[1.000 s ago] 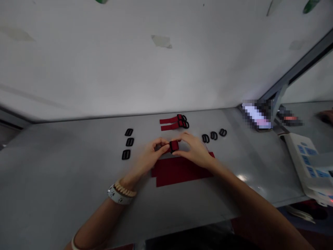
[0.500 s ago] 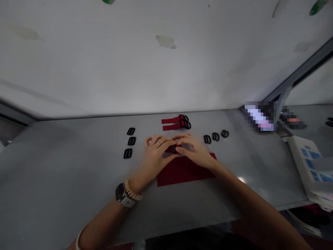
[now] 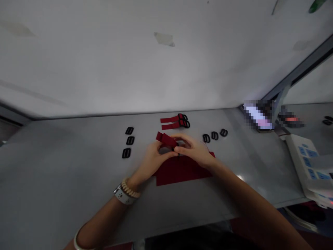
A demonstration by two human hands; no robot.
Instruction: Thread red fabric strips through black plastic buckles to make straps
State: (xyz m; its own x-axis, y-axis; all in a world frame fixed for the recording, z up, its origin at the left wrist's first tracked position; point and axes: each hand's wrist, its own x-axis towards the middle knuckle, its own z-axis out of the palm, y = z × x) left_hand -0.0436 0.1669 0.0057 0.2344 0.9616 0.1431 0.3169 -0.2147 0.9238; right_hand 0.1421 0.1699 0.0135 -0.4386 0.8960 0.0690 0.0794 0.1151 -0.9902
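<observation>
Between my hands is a red webbing strap [image 3: 168, 140], its folded end sticking up to the left. A dark buckle [image 3: 178, 152], mostly covered by fingers, sits at the strap's lower end. My left hand [image 3: 155, 156] pinches from the left with thumb and fingers, and my right hand [image 3: 191, 148] grips from the right, thumb across the buckle. Beneath them a red fabric piece [image 3: 183, 172] lies flat on the grey table. Just beyond, two finished-looking red straps [image 3: 170, 124] with black buckles and rings lie side by side.
Several black slide buckles [image 3: 126, 153] form a column on the left. Black D-shaped rings [image 3: 214, 135] lie in a row on the right. A phone [image 3: 257, 116] leans at the back right, near a white machine [image 3: 304, 163]. A white wall [image 3: 117, 69] bounds the table behind.
The strap, earlier mostly hidden and low between my fingers, has turned so its folded end rises to the upper left. My left wrist has rotated, and both hands remain together over the red fabric.
</observation>
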